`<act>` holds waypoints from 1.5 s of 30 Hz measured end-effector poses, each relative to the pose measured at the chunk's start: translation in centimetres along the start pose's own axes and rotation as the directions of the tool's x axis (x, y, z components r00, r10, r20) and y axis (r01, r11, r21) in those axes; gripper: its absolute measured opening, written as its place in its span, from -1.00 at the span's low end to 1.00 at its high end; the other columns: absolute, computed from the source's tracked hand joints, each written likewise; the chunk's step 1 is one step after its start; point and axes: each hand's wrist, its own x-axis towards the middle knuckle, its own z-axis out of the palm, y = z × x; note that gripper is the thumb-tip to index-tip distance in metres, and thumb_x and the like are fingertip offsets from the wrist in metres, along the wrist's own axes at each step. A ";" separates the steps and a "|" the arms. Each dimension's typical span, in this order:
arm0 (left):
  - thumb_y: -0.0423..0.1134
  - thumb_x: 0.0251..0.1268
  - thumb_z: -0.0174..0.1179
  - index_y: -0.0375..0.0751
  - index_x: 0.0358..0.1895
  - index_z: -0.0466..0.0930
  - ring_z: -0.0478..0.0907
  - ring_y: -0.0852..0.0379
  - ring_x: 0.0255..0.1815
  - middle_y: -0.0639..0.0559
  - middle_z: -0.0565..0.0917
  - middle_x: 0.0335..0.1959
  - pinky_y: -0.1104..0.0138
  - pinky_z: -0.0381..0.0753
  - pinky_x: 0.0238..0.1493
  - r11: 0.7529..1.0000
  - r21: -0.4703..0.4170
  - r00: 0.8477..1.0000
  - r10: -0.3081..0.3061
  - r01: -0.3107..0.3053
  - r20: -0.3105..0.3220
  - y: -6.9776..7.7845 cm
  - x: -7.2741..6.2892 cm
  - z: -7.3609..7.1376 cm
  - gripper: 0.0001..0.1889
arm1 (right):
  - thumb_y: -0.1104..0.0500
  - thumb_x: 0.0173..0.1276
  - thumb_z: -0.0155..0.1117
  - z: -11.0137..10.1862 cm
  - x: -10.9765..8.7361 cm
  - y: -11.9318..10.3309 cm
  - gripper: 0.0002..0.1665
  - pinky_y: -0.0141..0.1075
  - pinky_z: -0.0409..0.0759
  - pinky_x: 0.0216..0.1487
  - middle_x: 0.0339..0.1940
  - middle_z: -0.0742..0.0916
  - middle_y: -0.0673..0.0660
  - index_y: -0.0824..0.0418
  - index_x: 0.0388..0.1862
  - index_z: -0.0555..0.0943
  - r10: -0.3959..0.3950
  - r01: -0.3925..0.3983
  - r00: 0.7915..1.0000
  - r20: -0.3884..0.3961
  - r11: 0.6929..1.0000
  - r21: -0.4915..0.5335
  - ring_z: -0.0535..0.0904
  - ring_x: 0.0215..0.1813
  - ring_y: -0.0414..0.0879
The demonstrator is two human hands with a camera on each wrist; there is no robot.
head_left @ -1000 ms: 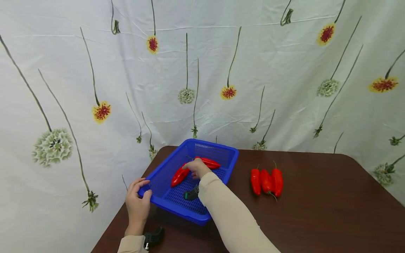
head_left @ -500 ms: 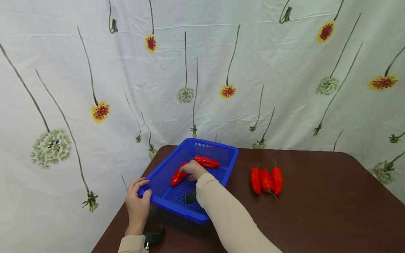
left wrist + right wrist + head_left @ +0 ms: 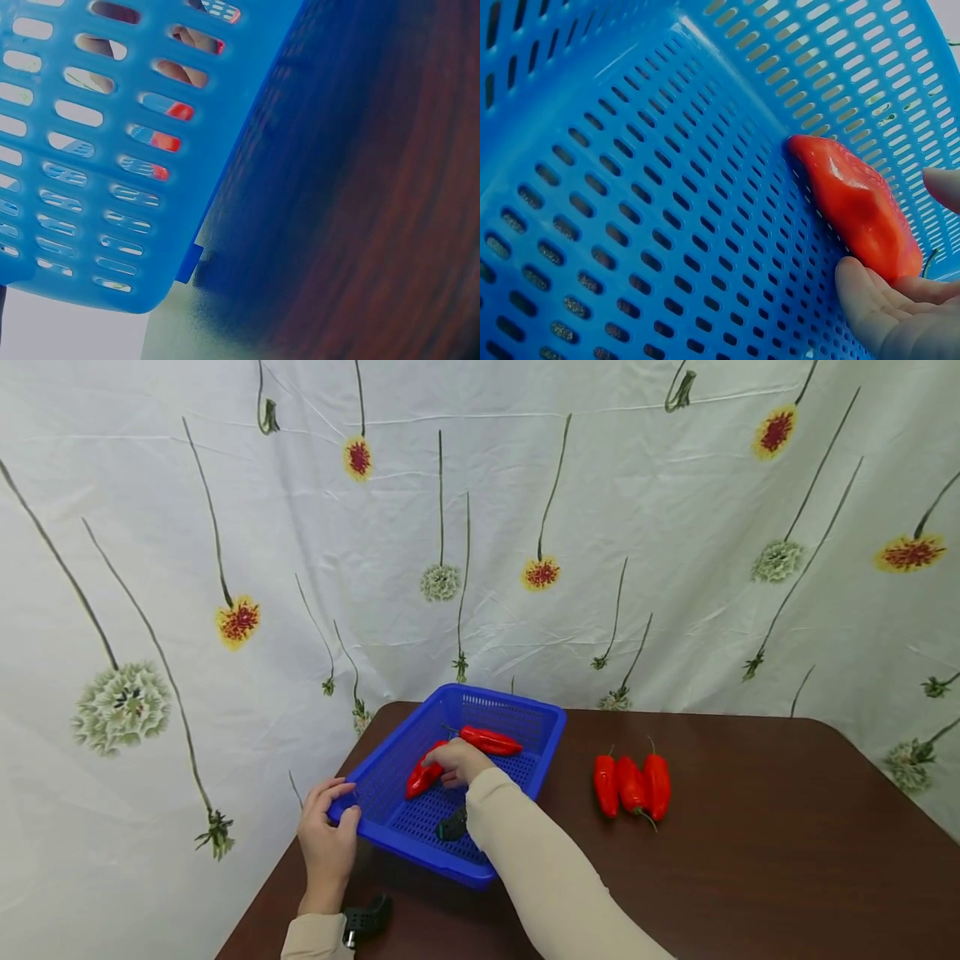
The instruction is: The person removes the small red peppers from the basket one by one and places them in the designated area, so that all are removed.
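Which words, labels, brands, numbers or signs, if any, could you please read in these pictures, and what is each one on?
None: no text can be read.
Cloth: only printed flowers, no lettering.
Basket, peppers and table: no marks that read as text.
Left black band and right black band: too small to tell whether either carries lettering.

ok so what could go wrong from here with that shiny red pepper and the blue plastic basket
The person's right hand reaches just one end of the shiny red pepper, so it might slip or roll. The left hand holds only one corner of the blue plastic basket; a tug there could shift that pepper. The beige right sleeve could brush the three long red peppers on the brown table.
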 end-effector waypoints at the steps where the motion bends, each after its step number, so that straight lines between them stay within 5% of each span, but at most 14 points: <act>1: -0.61 0.04 0.12 -0.46 -0.16 0.68 0.38 0.47 0.10 -0.23 0.64 0.07 0.75 0.25 0.10 1.000 0.000 1.000 -0.002 0.002 -0.001 0.0 0.0 0.0 -0.73 | 0.26 0.31 0.30 0.0 0.0 0.0 -0.24 0.01 0.51 0.32 0.39 0.49 0.39 0.39 0.44 0.28 0.005 -0.005 1.000 -0.001 1.000 0.020 0.48 0.34 0.32; 13: -0.62 0.04 0.12 -0.45 -0.16 0.68 0.41 0.37 0.12 -0.25 0.64 0.07 0.73 0.26 0.11 1.000 -0.016 1.000 -0.009 0.009 0.005 0.0 0.1 0.0 -0.72 | 0.34 0.32 0.29 0.1 0.7 -0.2 -0.16 -0.01 0.50 0.33 0.38 0.46 0.46 0.36 0.52 0.17 0.054 -0.053 0.999 0.004 0.979 0.194 0.46 0.37 0.32; 22: -0.63 0.04 0.15 -0.43 -0.16 0.69 0.44 0.27 0.13 -0.23 0.64 0.08 0.75 0.26 0.10 1.000 -0.019 1.000 -0.015 0.015 0.002 0.2 0.1 -0.1 -0.72 | 0.29 0.32 0.31 0.6 0.4 -0.2 -0.23 -0.03 0.53 0.30 0.27 0.53 0.47 0.38 0.46 0.26 0.038 -0.035 0.999 -0.016 0.989 0.142 0.53 0.29 0.31; 29: -0.63 0.04 0.13 -0.46 -0.17 0.67 0.41 0.40 0.11 -0.25 0.64 0.07 0.74 0.28 0.11 1.000 -0.017 1.000 -0.010 0.010 0.005 0.0 0.1 0.0 -0.73 | 0.23 0.34 0.32 0.6 0.5 -0.1 -0.26 0.00 0.54 0.29 0.26 0.53 0.47 0.38 0.43 0.28 0.057 -0.054 0.998 -0.023 0.992 0.118 0.52 0.29 0.31; 45: -0.64 0.04 0.15 -0.44 -0.16 0.69 0.48 0.10 0.16 -0.25 0.64 0.08 0.75 0.27 0.10 0.999 -0.035 1.000 -0.011 0.011 0.005 -0.1 0.0 0.0 -0.72 | 0.24 0.34 0.33 1.0 0.7 0.1 -0.22 0.00 0.57 0.25 0.18 0.58 0.47 0.39 0.44 0.22 0.044 -0.040 0.999 -0.029 0.994 0.102 0.56 0.24 0.31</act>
